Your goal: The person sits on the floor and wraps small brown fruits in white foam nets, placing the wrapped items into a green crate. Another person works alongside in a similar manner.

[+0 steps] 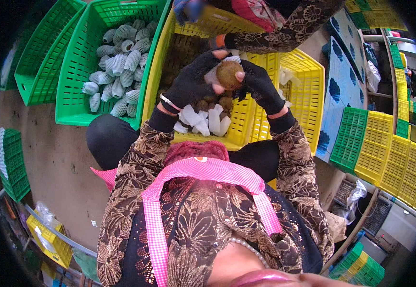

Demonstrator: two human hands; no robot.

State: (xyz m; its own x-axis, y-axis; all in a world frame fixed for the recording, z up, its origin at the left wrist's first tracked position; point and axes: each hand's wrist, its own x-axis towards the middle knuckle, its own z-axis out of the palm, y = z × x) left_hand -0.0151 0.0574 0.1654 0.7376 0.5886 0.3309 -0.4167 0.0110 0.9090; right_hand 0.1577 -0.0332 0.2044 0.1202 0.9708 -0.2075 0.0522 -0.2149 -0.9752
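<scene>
Above a yellow plastic crate [242,123], a round brown fruit, apparently a kiwifruit [229,75], is held between my two hands. My left hand [195,77], in a black glove with bare fingertips, grips its left side along with a pale, blurred wrapping [212,76]. My right hand [260,84], gloved alike, has its thumb on the fruit's right side. A bit of white foam netting [234,59] shows at the fruit's upper edge. Below my hands, white foam pieces [199,120] lie over more brown fruit [226,103] in the crate.
To the left, a green crate [80,86] holds many foam-net-sleeved fruits [118,66]. Nested green crates [46,61] stand beyond it. Another yellow crate [304,104] is at right. Across from me, another person's patterned sleeve [269,41] reaches over the crate. Stacked crates [376,143] line the right.
</scene>
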